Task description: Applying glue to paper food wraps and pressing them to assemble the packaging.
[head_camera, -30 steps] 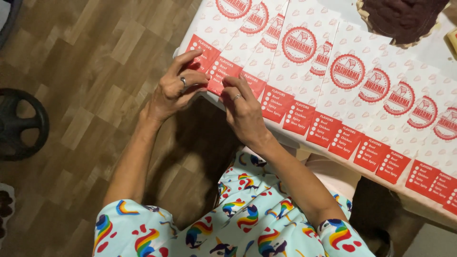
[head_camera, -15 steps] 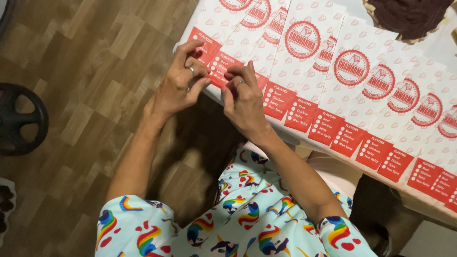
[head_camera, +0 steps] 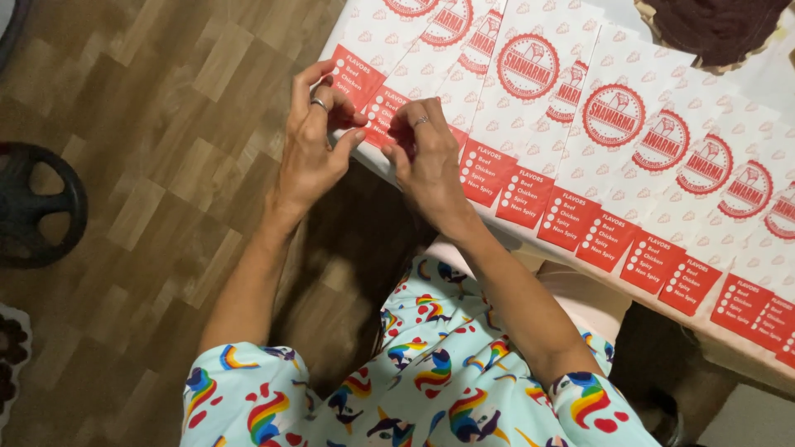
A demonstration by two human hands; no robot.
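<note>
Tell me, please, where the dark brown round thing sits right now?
In the head view, the dark brown round thing lies at the top right corner, on the table beyond the row of red-and-white paper bags, far from both hands.

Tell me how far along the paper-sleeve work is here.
Done: a long overlapping row of printed paper sleeves lies along the table edge. In hand: left hand and right hand pinch the sleeves at the row's near end. What is left cannot be judged.
</note>
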